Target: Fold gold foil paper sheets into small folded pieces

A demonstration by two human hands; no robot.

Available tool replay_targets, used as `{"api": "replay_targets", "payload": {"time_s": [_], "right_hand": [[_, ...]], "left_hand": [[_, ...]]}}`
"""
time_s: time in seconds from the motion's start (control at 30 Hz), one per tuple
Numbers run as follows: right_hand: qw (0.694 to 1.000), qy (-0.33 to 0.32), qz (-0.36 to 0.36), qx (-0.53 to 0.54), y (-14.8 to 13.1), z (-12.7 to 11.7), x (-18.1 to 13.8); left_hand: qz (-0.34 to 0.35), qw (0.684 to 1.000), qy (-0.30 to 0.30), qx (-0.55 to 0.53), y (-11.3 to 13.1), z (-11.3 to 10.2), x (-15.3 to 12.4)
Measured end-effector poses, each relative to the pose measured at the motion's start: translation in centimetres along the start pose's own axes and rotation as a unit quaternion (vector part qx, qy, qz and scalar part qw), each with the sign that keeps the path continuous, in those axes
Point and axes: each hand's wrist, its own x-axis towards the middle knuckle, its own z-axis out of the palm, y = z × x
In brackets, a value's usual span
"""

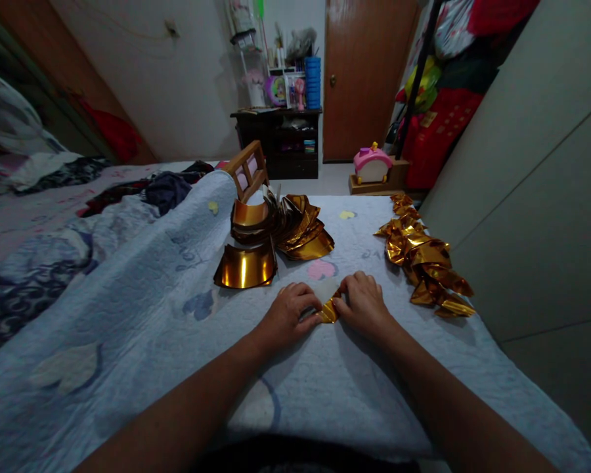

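Observation:
Between my hands, low over the quilt, is a small sheet of gold foil paper [329,312] with a pale back side, partly folded. My left hand [294,310] pinches its left edge with thumb and fingers. At its right edge, my right hand [362,302] grips it the same way. Beyond my left hand lie stacks of curved gold foil sheets [246,267], with more fanned-out gold sheets [305,230] beside them. To the right of my right hand runs a heap of folded gold foil pieces [418,253], crumpled-looking and overlapping.
A blue heart-patterned quilt [177,368] covers the surface. At its far edge stands a small wooden frame [249,171]. Clothes [167,190] lie to the left. A pink toy [373,164] sits beyond the quilt, and a pale cabinet [532,197] flanks the right edge.

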Motion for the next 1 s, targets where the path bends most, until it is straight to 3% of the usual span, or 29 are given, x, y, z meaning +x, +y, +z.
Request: {"api": "replay_targets", "payload": {"time_s": [0.13, 0.3, 0.57, 0.8, 1.0], "right_hand": [[0.994, 0.003, -0.011, 0.108, 0.0, 0.4, 0.3], [0.956, -0.053, -0.043, 0.286, -0.6, -0.5, 0.2], [0.912, -0.048, -0.077, 0.4, -1.9, -1.8, -0.3], [0.866, -0.061, -0.011, 0.496, -2.3, -0.6, -0.4], [0.876, 0.006, 0.016, 0.483, -2.6, 0.1, -0.2]], "left_hand": [[-0.019, 0.999, 0.042, -0.01, -0.2, 0.0, 0.0], [-0.006, 0.991, 0.117, -0.065, -0.4, 0.1, 0.1], [-0.089, 0.972, 0.052, -0.209, 0.8, -0.4, 0.0], [-0.133, 0.894, 0.115, -0.411, 1.1, 0.8, 0.6], [-0.116, 0.892, 0.124, -0.42, 1.5, 1.4, 0.5]]}}
